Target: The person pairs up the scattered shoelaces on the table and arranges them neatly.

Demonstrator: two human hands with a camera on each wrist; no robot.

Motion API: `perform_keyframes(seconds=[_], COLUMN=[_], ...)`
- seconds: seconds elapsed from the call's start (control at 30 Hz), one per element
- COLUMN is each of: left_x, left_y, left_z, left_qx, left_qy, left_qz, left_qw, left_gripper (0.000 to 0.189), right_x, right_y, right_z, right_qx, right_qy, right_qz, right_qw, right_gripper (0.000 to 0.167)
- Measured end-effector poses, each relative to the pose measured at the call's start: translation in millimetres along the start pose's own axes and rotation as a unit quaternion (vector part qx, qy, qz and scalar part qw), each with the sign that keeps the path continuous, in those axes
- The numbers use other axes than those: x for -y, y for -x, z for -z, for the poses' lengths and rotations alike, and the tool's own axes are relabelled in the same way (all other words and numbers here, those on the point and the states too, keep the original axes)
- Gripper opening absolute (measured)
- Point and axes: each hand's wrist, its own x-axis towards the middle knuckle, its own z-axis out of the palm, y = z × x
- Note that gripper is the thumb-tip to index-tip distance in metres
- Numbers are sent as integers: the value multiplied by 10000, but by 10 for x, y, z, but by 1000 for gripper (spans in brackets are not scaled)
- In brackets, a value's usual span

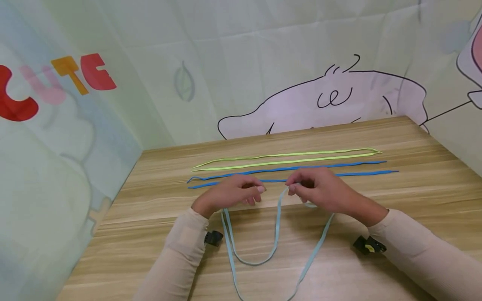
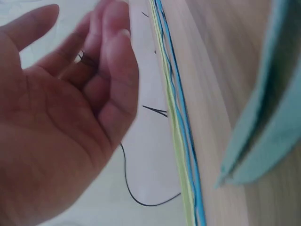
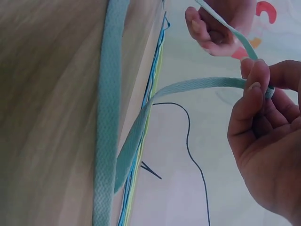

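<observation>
A pale teal flat shoelace (image 1: 278, 225) hangs and curves in long loops below both hands in the head view. My right hand (image 1: 320, 188) pinches it between thumb and fingertips. In the right wrist view, two strands of the lace (image 3: 202, 84) lead away from that pinch. My left hand (image 1: 239, 190) hovers beside it with loosely bent fingers. The left wrist view shows its palm (image 2: 56, 122) bare, the thumb apart from the fingers. Part of the lace passes out of sight beneath the left hand in the head view.
Beyond the hands, blue laces (image 1: 365, 172) and yellow-green laces (image 1: 286, 162) lie stretched across the wooden table (image 1: 150, 221). A printed cloth (image 1: 263, 50) hangs behind the table and along its left side. Black devices (image 1: 214, 238) sit at both wrists.
</observation>
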Motion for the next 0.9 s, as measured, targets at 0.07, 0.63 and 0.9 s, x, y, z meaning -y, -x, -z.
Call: perform_keyframes(seconds=[0.07,0.63,0.9], left_x=[-27,-110,-95], left_y=[-11,-95,-109], left_z=[-34,-264,-282], left_qx=[13,1148,625], left_qy=[16,-68,-290], left_qz=[-11,-1133,-1319], left_qw=[10000,9869,9889], left_gripper=[36,34,16], right_x=[-1,-19,-24], right_y=[-5,-13,-11], right_z=[1,41,71], right_qx=[-63,-360,-545], right_qy=[-53,-329,-329], right_qz=[3,-47,-154], right_qw=[10000,9988,9979], right_gripper=[11,13,16])
